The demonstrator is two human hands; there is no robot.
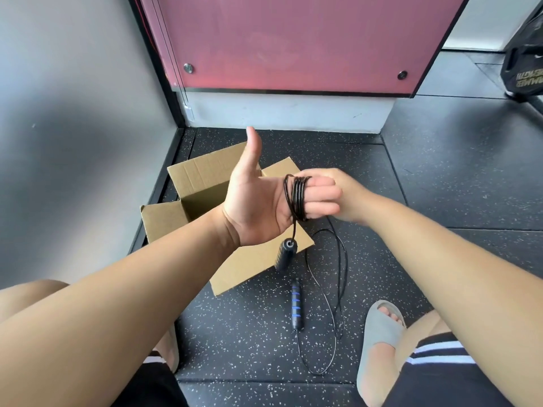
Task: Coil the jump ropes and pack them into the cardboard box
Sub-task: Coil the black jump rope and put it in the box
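Rope (pixel 298 198): several black turns wound round the left hand's fingers (pixel 321 198), which point sideways and lie roughly straight, thumb up and clear. Left hand (pixel 258 207) serves as the former, palm to camera, so the turns come out one size and stack side by side. One handle (pixel 285 255) hangs off the coil just below the palm, over the box's near flap. My read: it's the start end, its weight keeping the first turn taut.

Right hand (pixel 349 189) sits behind the left fingertips, touching or nearly so. Its fingers are hidden, so I cannot tell whether it pinches the rope; likely it's feeding line round.

Slack (pixel 340 259) drops from there to the floor (pixel 440 201) in long loops and ends at the second handle (pixel 296 306), black with blue bands, lying flat between the box and a grey slipper (pixel 379 327).

Box (pixel 202 183) stands open just beyond the hands, flaps out, probably placed close for a short drop once coiled. Inside is mostly hidden by the left arm. Coiling looks partway: plenty of slack to wind.
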